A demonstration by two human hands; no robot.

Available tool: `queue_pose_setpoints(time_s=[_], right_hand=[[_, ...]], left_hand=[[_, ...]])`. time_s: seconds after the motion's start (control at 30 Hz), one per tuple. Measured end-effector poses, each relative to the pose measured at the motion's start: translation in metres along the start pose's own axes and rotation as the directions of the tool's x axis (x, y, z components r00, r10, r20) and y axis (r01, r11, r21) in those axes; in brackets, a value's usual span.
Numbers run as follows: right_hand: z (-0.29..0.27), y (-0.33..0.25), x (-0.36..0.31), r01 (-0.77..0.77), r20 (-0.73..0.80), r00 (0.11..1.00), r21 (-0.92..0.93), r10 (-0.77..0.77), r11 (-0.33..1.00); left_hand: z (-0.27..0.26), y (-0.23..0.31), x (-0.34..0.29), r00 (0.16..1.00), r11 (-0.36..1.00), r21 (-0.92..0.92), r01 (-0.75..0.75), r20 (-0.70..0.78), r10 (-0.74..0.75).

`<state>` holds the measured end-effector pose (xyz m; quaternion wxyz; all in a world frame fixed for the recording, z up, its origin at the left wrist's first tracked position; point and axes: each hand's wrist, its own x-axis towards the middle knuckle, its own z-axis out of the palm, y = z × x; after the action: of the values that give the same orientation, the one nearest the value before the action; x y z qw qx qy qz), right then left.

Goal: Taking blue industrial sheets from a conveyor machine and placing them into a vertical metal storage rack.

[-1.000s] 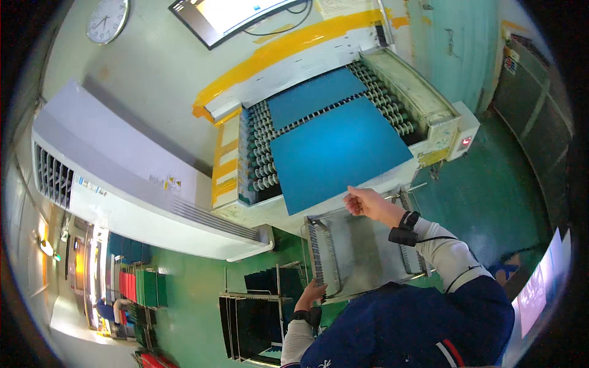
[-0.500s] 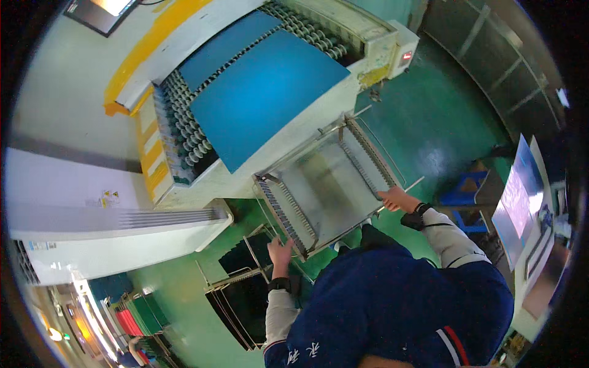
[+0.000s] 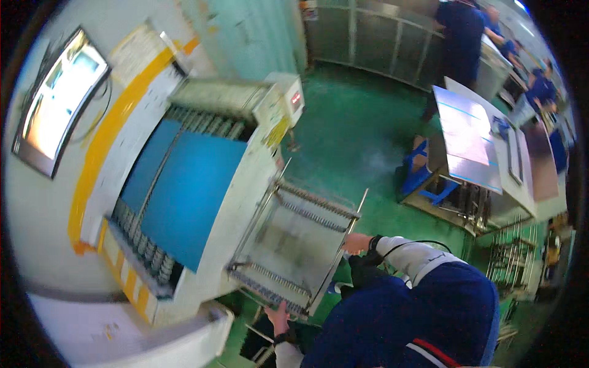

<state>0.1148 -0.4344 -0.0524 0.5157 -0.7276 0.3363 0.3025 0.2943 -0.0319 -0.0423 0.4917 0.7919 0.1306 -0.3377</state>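
A slotted metal rack [image 3: 283, 241] stands against the roller conveyor machine. My right hand [image 3: 357, 243] is closed around the rack's near side, towards its right end. At the rack's near left corner, my left hand [image 3: 279, 318] grips the frame, its fingers partly blurred. Toothed strips run along both ends of the rack, and no sheet shows between them. Beyond it, a large blue sheet [image 3: 184, 190] lies on the rollers [image 3: 144, 248] of the conveyor, with a second blue sheet behind a thin dividing bar.
Dark panels in a wire rack [image 3: 261, 343] stand beside my left hand. To the right, a shiny copper-toned panel [image 3: 466, 138] lies on a table by a blue stool [image 3: 423, 175]. Several people work at the far right. A monitor [image 3: 61, 101] hangs at upper left.
My view has swung to the right, bringing people and more of the tables into sight. Both hands stay at the rack, which remains close to the machine.
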Motion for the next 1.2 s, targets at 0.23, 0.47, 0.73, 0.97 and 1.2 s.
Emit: queue_pose_setpoints(time_s=[0.23,0.47,0.73,0.97,1.2], right_hand=[[0.011,-0.007,0.014,0.069,-0.066,0.990,-0.543,-0.125,0.837],[0.006,-0.029,-0.022,-0.041,-0.213,0.968,-0.652,-0.131,0.757],[0.018,-0.047,-0.051,0.046,-0.052,0.986,-0.829,-0.159,0.558],[0.015,-0.006,-0.059,0.011,-0.171,0.980,-0.455,-0.100,0.890],[0.027,0.028,-0.046,0.149,-0.229,0.946,-0.324,-0.231,0.934]], left_hand=[[-0.007,-0.013,0.008,0.993,0.992,0.057,0.109,-0.054,-0.106],[0.002,-0.013,0.014,0.978,0.974,0.089,0.209,-0.008,-0.209],[-0.001,-0.057,0.016,0.998,0.996,0.076,0.039,-0.054,-0.035],[-0.006,-0.012,-0.045,0.959,0.951,0.257,0.170,0.179,-0.220],[0.020,0.031,-0.103,0.965,0.912,0.313,0.264,-0.095,-0.246]])
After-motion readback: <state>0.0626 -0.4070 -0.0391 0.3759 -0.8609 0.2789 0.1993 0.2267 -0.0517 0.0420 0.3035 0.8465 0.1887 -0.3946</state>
